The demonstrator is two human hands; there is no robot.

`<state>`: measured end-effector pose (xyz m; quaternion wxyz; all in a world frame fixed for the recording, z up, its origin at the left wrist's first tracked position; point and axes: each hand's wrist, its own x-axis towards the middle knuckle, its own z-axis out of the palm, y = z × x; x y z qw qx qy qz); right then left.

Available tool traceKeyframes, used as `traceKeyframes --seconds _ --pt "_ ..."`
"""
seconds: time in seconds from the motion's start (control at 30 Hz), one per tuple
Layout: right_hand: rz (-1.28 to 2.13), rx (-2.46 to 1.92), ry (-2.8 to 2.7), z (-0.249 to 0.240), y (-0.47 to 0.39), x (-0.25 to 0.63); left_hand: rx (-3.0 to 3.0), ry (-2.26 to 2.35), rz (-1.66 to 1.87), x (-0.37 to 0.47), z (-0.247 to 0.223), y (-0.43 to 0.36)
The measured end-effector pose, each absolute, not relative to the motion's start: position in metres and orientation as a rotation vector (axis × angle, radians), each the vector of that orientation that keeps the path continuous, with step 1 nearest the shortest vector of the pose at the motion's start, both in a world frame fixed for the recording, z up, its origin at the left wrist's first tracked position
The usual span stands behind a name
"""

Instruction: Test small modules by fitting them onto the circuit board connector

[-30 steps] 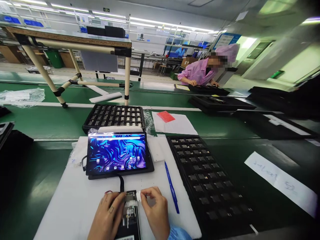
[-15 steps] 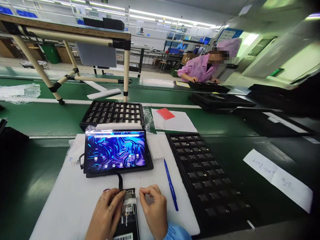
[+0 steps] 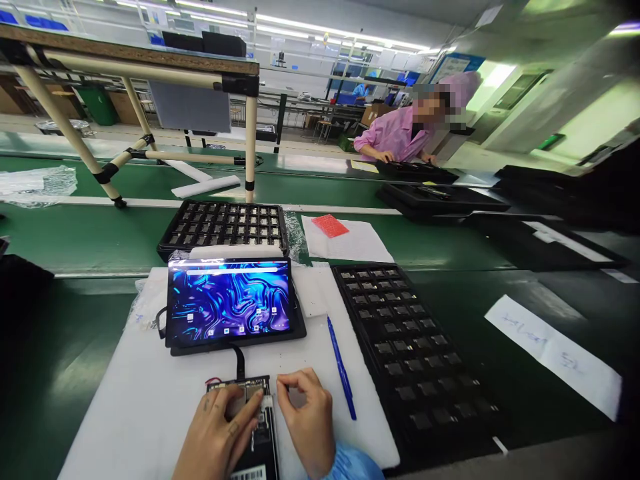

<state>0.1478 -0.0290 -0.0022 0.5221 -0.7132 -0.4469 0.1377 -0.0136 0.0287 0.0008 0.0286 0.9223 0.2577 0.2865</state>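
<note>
Fingers of the left hand (image 3: pixel 223 427) press flat on the open device (image 3: pixel 253 427), best held steady while the right hand (image 3: pixel 307 420) pinches together at its top edge.

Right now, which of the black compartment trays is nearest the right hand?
The long black tray just right of the blue pen, beside the right hand. The other tray lies beyond the tablet.

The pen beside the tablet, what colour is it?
Blue. The pen lies on the white mat, seen in the head view.
</note>
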Motion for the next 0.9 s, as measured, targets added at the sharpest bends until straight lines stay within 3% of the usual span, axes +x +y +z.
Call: traceKeyframes --seconds 0.33,0.73,0.9 --pt "0.312 -1.720 -1.092 -0.007 -0.027 0.147 3.090 0.757 0.708 -0.014 -0.002 0.032" --pt "0.016 -1.679 -1.195 -0.011 -0.021 0.146 3.183 0.681 0.878 -0.017 -0.007 0.043" --pt "-0.094 -1.810 -1.170 -0.004 -0.032 0.184 3.197 0.639 0.915 -0.022 -0.020 0.048"
